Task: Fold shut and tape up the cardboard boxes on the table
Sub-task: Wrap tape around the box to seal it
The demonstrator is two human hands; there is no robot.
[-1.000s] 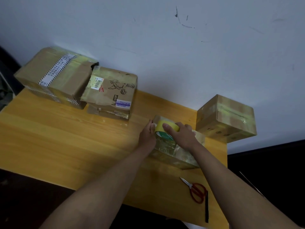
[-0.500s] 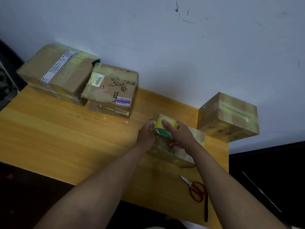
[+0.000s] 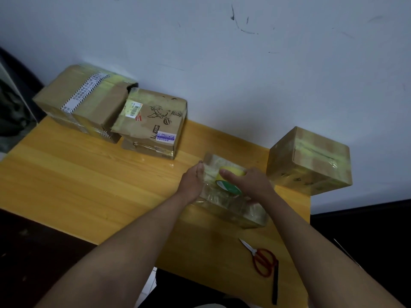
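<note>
— Well, what's different from a second back?

— Little on the worktop [image 3: 89, 174] itself. The small box [image 3: 233, 205] under the hands sits where it was, between the printed box [image 3: 153, 123] behind it to the left and the taped cube [image 3: 309, 161] to its right. The tape roll [image 3: 229, 180] has edged along the small box's top, towards its right end, so a strip is likely being drawn over the seam.

— And the hands?

— The right hand [image 3: 249, 184] is wrapped round the roll, thumb across it. The left hand [image 3: 193, 178] lies with straight fingers pressed against the small box's left end, steadying it.

— What can't you make out?

— The seam is covered by the hands and roll, and the glossy film blurs the flaps. The loose tape end is not visible. The scissors [image 3: 262, 258] lie untouched, nearer than the small box.
</note>
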